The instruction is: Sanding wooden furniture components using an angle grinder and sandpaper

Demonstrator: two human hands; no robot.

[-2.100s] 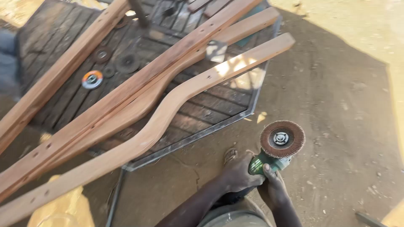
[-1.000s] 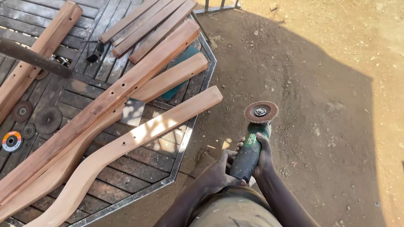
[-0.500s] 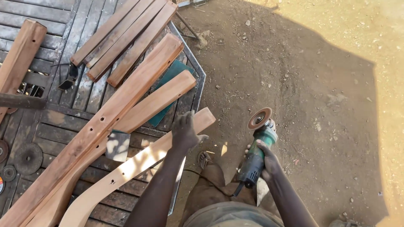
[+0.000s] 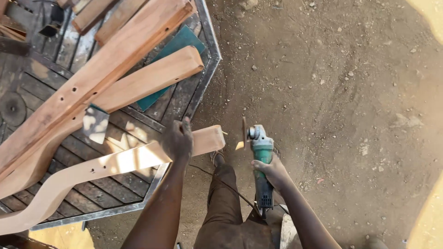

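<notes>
My left hand (image 4: 177,139) presses down on a long curved wooden piece (image 4: 106,165) with small holes, close to its end, which sticks out past the corner of a slatted wooden table (image 4: 115,200). My right hand (image 4: 272,171) grips a green angle grinder (image 4: 260,159) by its body. Its disc (image 4: 244,132) stands on edge just right of the wood's end, apart from it. The grinder's black cord runs back across my leg.
More shaped wooden pieces (image 4: 101,69) lie across the table, with a teal sheet (image 4: 173,50) under them and a spare round disc (image 4: 12,108) at the left. The table has a metal rim (image 4: 210,64). Bare dirt ground (image 4: 346,92) spreads to the right.
My left hand let go of the grinder and moved onto the curved wood's end. The grinder swung from flat to edge-on beside that end. The view moved closer to the table corner.
</notes>
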